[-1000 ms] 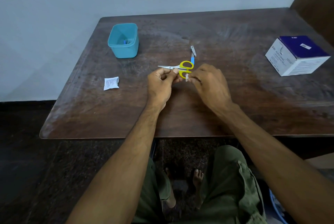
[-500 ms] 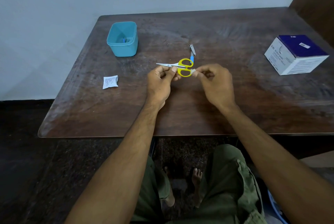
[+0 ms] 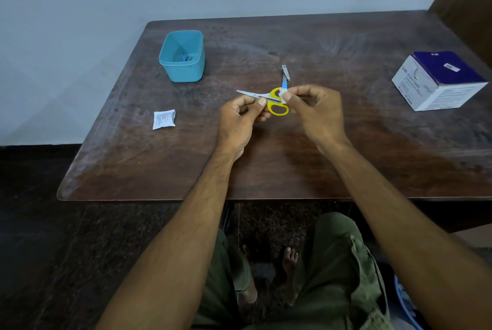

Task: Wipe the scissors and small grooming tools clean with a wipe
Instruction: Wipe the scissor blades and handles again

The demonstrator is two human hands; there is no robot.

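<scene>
Two bare hands met over the middle of the dark brown wooden table (image 3: pixel 266 167). The left hand (image 3: pixel 239 119) had its fingers curled, pinching the small yellow-handled scissors with steel blades (image 3: pixel 269 100) between thumb and fingers near the pivot, where blades meet handles. The scissors were held just above the tabletop, roughly level, blade tips pointing left and the yellow loops toward the right. The right hand (image 3: pixel 318 111) was curled too, its thumb and forefinger pinching a small folded white wipe (image 3: pixel 282 96) and pressing it against the upper yellow loop.

Just beyond the scissors, a slim steel nail clipper with a blue lever (image 3: pixel 285 75) lay flat on the table, running away from the person; its near end was hidden behind the wipe and fingertips, so contact with them could not be judged. Toward the far left of the table stood a teal square plastic tub (image 3: pixel 183 68), open at the top, with something small and blue inside that was too tiny to identify. Nearer the left edge lay a torn white printed sachet (image 3: pixel 164 119), flat and well apart from the hands. At the right side sat a white cardboard box with a dark blue top (image 3: pixel 436 82). Below the table edge, olive-green trousers (image 3: pixel 338 276) and bare feet showed.
</scene>
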